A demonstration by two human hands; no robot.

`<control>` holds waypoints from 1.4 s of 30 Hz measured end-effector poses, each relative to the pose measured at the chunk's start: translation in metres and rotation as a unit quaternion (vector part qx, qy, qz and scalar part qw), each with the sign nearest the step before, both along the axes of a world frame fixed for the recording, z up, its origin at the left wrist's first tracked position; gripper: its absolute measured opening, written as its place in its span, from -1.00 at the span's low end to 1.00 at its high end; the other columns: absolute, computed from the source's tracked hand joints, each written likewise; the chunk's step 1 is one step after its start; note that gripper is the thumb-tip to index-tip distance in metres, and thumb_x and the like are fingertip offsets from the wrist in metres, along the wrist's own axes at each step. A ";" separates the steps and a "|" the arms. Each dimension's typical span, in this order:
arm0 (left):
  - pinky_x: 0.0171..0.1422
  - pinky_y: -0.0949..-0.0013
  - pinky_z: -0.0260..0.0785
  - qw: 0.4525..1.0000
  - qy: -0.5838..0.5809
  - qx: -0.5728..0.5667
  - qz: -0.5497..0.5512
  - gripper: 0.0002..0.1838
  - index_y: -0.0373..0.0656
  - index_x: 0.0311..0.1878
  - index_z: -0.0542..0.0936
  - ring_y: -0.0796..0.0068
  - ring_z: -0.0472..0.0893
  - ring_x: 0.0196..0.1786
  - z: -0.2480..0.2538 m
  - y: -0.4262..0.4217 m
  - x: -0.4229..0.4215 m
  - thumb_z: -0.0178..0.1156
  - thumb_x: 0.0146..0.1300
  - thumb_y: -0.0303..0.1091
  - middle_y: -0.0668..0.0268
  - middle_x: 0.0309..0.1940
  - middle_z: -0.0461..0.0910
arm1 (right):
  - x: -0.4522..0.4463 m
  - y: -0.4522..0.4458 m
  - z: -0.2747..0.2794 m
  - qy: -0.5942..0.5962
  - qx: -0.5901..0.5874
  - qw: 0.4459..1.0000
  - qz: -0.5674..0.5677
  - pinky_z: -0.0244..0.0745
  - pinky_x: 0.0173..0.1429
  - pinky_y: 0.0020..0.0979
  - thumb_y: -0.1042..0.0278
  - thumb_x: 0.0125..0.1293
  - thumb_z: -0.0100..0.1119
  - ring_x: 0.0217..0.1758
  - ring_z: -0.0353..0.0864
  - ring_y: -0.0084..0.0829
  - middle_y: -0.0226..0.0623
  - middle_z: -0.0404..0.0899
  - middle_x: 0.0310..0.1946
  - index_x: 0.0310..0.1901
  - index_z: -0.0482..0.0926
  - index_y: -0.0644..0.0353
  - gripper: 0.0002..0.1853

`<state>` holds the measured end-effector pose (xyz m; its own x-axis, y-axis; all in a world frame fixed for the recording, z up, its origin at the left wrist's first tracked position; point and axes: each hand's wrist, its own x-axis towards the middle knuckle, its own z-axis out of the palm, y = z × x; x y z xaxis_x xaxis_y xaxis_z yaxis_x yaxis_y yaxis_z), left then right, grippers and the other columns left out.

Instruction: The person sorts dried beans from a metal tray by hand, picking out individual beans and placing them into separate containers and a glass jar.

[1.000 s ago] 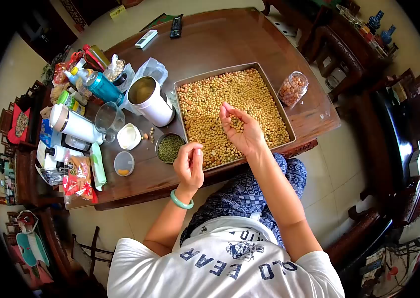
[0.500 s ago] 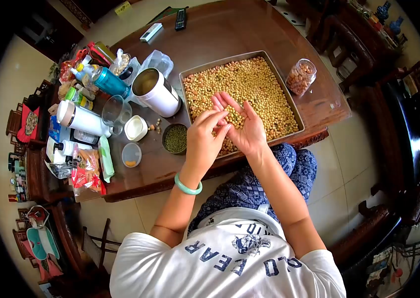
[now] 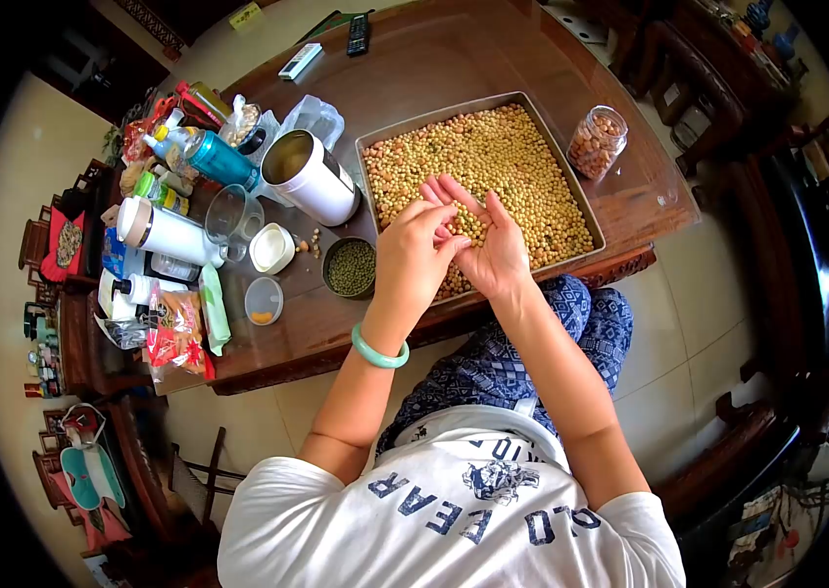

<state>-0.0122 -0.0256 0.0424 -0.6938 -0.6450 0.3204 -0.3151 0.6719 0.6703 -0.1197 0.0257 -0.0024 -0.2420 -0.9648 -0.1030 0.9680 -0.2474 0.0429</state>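
My right hand [image 3: 496, 247] is cupped palm up above the near part of a metal tray [image 3: 586, 211]. Yellow beans lie in its palm, partly covered by the other hand. Over that palm, my left hand [image 3: 416, 253], with a pale green bangle on its wrist, has its thumb and fingers pinched together; what they hold is hidden. Yellow beans [image 3: 493, 147] fill the tray, mixed with pinkish peanuts. Just left of my left hand stands a small round tin of green mung beans [image 3: 351, 268].
A jar of peanuts [image 3: 598, 143] stands right of the tray. To the left are a white canister [image 3: 331, 191], a white box [image 3: 271, 249], a clear lid [image 3: 264, 301] and several bottles and packets. Two remote controls [image 3: 358, 34] lie at the table's far side.
My left fingers have shifted slightly over my right palm, and fewer of the beans in it show now. The whole view has moved a little; tray and containers stay in place.
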 end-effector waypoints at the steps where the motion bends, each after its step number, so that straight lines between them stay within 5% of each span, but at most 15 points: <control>1: -0.21 0.41 0.54 1.000 -0.003 -0.007 0.004 -0.62 -0.30 -0.06 0.67 0.40 0.66 -0.35 -0.001 0.000 0.000 0.44 -0.02 -0.52 0.18 -0.25 0.64 | 0.000 -0.001 0.001 -0.005 0.016 1.000 -0.001 0.32 0.44 -0.12 -0.03 0.60 -0.58 0.45 0.27 -0.12 0.07 0.28 0.36 0.32 0.28 0.48 -0.32; 13: -0.24 0.45 0.55 0.998 0.005 0.058 -0.022 -0.65 -0.30 -0.16 0.69 0.47 0.66 -0.38 -0.005 -0.001 -0.002 0.50 -0.09 -0.50 0.22 -0.34 0.67 | 0.000 0.001 0.005 0.051 0.039 0.998 -0.003 0.41 0.31 -0.25 -0.06 0.60 -0.56 0.40 0.36 -0.17 0.02 0.34 0.34 0.31 0.31 0.44 -0.31; 29: -0.29 0.45 0.51 1.000 -0.016 -0.009 -0.024 -0.80 -0.21 -0.21 0.69 0.46 0.66 -0.42 -0.003 0.001 -0.008 0.39 0.04 -0.50 0.27 -0.38 0.65 | 0.001 -0.002 0.003 0.016 0.045 0.999 -0.013 0.29 0.45 -0.17 -0.03 0.60 -0.54 0.43 0.31 -0.17 0.04 0.31 0.34 0.32 0.28 0.46 -0.33; 38: -0.25 0.33 0.50 0.999 -0.005 -0.010 -0.040 -0.87 -0.22 -0.24 0.68 0.27 0.67 -0.37 -0.011 -0.008 -0.006 0.32 0.11 -0.49 0.21 -0.39 0.64 | 0.000 -0.004 0.000 -0.008 0.038 0.999 -0.018 0.23 0.52 -0.16 0.02 0.60 -0.52 0.42 0.32 -0.13 0.10 0.31 0.32 0.29 0.29 0.52 -0.35; 42: -0.22 0.46 0.51 0.995 0.025 0.076 -0.058 -0.84 -0.29 -0.16 0.69 0.47 0.69 -0.33 -0.016 -0.018 -0.003 0.31 0.17 -0.56 0.21 -0.32 0.71 | 0.000 -0.004 0.001 -0.025 0.040 0.999 -0.020 0.21 0.54 -0.17 0.03 0.60 -0.51 0.42 0.31 -0.12 0.12 0.32 0.30 0.28 0.30 0.55 -0.35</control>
<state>-0.0149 -0.0434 0.0260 -0.7519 -0.6054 0.2609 -0.2055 0.5913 0.7798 -0.1196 0.0220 -0.0010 -0.2732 -0.9427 -0.1915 0.9544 -0.2906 0.0688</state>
